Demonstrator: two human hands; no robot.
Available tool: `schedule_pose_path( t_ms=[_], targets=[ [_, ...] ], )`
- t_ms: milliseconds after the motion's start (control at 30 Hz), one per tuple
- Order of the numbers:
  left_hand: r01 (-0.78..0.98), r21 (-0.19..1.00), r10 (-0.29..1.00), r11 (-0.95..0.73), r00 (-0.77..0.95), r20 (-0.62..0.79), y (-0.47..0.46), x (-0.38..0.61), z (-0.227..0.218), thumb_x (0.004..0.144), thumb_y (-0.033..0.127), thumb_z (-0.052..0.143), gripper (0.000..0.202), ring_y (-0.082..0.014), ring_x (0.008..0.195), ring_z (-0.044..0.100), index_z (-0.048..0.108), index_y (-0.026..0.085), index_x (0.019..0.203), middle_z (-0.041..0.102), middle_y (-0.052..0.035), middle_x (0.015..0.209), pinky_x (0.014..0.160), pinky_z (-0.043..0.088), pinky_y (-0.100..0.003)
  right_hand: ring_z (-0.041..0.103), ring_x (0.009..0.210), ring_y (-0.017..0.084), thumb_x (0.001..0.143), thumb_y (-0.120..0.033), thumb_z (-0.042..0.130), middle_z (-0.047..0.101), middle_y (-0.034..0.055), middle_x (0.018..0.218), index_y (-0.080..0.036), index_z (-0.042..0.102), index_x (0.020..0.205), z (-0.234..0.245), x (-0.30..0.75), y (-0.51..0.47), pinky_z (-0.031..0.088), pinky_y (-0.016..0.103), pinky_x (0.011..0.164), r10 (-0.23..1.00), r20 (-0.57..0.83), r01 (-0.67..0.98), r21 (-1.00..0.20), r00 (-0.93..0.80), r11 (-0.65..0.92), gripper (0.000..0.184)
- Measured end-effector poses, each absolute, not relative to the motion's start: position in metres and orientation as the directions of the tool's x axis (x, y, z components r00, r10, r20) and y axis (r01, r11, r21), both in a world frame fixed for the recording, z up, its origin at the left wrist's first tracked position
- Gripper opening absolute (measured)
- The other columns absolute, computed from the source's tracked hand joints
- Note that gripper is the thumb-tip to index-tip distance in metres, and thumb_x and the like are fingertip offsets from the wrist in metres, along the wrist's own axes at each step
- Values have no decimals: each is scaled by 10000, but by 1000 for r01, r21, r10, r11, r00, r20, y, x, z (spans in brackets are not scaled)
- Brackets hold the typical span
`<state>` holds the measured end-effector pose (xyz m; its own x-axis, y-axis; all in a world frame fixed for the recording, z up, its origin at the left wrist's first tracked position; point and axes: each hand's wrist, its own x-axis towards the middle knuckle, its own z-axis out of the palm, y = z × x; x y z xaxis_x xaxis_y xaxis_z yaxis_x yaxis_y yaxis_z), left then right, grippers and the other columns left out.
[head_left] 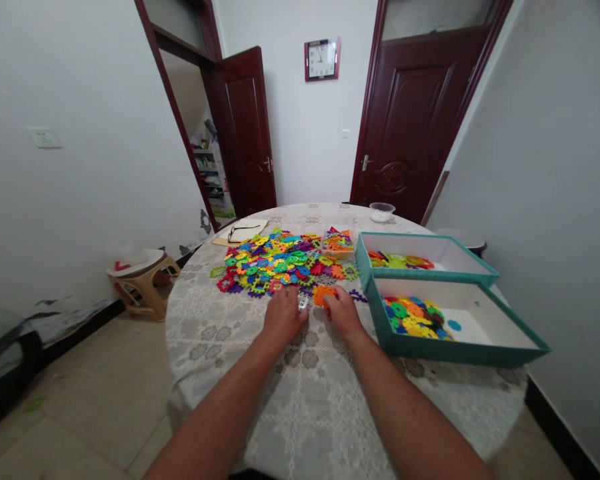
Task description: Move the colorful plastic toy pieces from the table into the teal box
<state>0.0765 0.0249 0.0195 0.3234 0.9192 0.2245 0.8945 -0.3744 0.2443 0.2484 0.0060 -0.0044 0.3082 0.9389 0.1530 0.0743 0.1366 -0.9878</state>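
A heap of colourful plastic gear-shaped pieces (280, 261) lies on the round table (300, 387). My left hand (283, 316) rests at the heap's near edge, fingers curled on a small clear piece (303, 304). Beside it, my right hand (343, 312) is closed on an orange gear piece (323, 294). The two hands nearly touch. Right of them stand two teal boxes: the near box (455, 350) and the far box (425, 270), both holding several coloured pieces.
A clear tub of pieces (338, 242) sits behind the heap. Glasses on a notebook (241, 231) lie at the far left, a plastic bowl (381, 211) at the far edge. A stool (141, 280) stands on the floor to the left. Doors are behind.
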Motion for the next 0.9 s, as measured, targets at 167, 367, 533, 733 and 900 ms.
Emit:
schedule_pose_path(
  t_ms=[167,367,533,733,900],
  targets=[
    [811,328,868,-485,400,294,12,60,15,904,299,630,311,-290,1170,583,561,211,1194,635,-125,1182,1036,470,-408,478,533,143,737,-346,542,535,-60,579,-227,581,824,1,240,-1,339,240,493,976,54,75,-996,212,39,152],
    [656,424,781,-625,513,357,12,55,6,903,236,633,457,-258,1201,594,484,241,1335,583,-109,1313,1034,513,-410,485,530,146,749,-339,555,539,-72,608,-238,552,842,2,234,-5,360,248,504,994,60,143,-989,96,46,137],
    [694,401,801,-598,497,335,27,63,9,927,267,655,545,-267,1263,585,459,258,1435,550,-123,1419,1097,481,-424,571,762,188,758,-322,571,648,-5,826,-238,589,932,-1,245,3,452,276,669,865,214,202,-970,453,134,194],
    [831,227,851,-508,445,279,58,89,16,915,321,678,489,-293,1250,576,548,222,1377,585,-136,1342,1063,471,-406,547,628,177,745,-355,598,595,-41,677,-244,585,952,-13,252,13,429,259,555,830,84,-3,-995,552,103,236],
    [869,141,867,-475,433,247,73,104,13,893,415,718,433,-314,1183,595,611,177,1238,591,-167,1292,1008,475,-411,524,561,156,742,-356,619,574,-60,632,-242,589,966,-19,251,16,403,239,505,843,67,-72,-990,534,125,253]
  ],
)
